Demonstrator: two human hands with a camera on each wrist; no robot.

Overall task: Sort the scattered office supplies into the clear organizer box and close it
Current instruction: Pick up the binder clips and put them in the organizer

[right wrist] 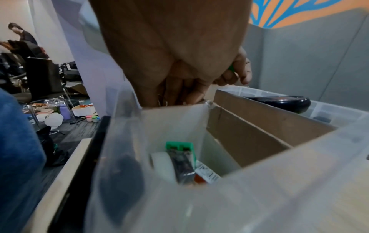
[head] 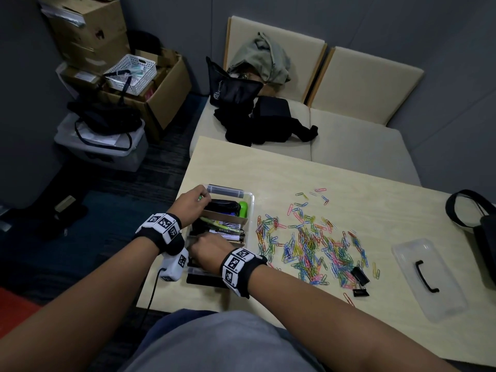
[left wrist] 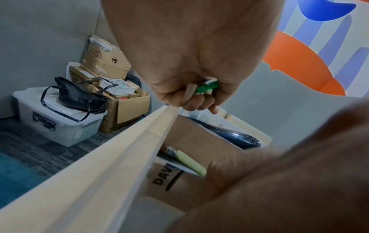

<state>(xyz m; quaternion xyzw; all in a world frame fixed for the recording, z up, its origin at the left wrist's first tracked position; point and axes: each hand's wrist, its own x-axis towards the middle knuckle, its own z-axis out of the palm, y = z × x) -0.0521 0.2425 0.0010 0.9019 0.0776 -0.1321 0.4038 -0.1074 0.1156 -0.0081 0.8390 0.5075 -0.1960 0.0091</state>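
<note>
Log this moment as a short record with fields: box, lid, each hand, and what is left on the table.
box: clear box open at the table's left edge, cardboard dividers inside, pens and markers in the middle section
lid: clear lid off, lying flat at the table's right end
left hand: left hand at the box's far left corner, pinching a small green item
right hand: right hand at the box's near section; grip unclear
left on table: paper clips, two black binder clips

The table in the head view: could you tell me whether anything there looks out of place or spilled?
Yes. Coloured paper clips lie scattered loose across the table, with two black binder clips at the pile's near edge, all outside the organizer box. The box's lid lies apart, to the right.
</note>
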